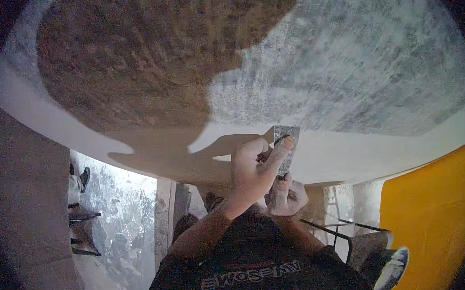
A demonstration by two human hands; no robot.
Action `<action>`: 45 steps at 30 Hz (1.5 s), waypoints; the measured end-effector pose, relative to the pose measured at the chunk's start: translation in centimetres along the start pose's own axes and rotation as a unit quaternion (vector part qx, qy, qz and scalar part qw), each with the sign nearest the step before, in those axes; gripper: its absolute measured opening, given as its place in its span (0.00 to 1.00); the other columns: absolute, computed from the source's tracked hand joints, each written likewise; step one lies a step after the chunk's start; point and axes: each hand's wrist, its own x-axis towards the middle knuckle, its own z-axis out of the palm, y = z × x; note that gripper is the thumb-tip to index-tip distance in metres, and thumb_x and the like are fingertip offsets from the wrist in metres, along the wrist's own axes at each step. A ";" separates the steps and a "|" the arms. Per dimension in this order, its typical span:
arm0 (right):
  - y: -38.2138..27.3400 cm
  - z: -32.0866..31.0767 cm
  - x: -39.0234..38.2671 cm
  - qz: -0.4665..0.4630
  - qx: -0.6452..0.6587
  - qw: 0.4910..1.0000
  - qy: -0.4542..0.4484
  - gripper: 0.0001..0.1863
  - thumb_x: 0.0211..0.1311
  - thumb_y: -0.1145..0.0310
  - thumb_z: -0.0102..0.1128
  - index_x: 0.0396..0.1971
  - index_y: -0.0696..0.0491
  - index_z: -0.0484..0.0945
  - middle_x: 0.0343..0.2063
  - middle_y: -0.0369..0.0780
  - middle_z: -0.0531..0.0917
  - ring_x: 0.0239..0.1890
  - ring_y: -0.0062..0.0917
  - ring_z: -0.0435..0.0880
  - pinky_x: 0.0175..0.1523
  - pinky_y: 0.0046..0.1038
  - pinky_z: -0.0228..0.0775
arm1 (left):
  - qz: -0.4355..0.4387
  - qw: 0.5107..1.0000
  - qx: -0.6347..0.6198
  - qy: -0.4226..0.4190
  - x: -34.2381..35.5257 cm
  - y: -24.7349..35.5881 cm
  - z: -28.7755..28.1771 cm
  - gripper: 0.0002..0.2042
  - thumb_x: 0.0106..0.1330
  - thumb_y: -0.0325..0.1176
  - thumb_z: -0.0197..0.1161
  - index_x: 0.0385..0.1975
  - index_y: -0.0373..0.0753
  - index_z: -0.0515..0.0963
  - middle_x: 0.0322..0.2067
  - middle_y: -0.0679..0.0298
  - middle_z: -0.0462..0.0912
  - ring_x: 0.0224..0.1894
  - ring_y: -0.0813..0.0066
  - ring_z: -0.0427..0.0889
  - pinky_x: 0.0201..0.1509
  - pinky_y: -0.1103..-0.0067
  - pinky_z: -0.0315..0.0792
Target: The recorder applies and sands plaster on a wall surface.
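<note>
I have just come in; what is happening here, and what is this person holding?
The person's left hand holds a flat, wedge-shaped grey tool, probably a scraper, wide end up, with the thumb across its face. The right hand is curled at the tool's lower end; whether it grips is unclear. Both are in front of a broad pale surface with a grey, streaky area and a large dark shadow. Contact between tool and surface cannot be told. An orange-yellow sheet is on the right.

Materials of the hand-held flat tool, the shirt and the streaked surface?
Flat tool: likely metal, going by its dull grey, mottled face. Shirt: matte dark fabric, judging by its drape; fibre unclear. Streaked surface: possibly plaster or filler, matte, patchy white-grey.
</note>
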 end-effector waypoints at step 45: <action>-6.9 4.5 7.0 0.258 0.008 0.937 -0.235 0.07 0.67 0.70 0.38 0.42 0.54 0.59 0.22 0.37 0.73 0.15 0.12 0.69 0.18 0.16 0.59 | 0.112 0.994 0.003 0.000 0.6 -0.8 -2.5 0.15 0.58 0.30 0.59 0.13 0.30 0.68 0.09 0.63 0.65 0.13 0.86 0.60 0.15 0.80 0.55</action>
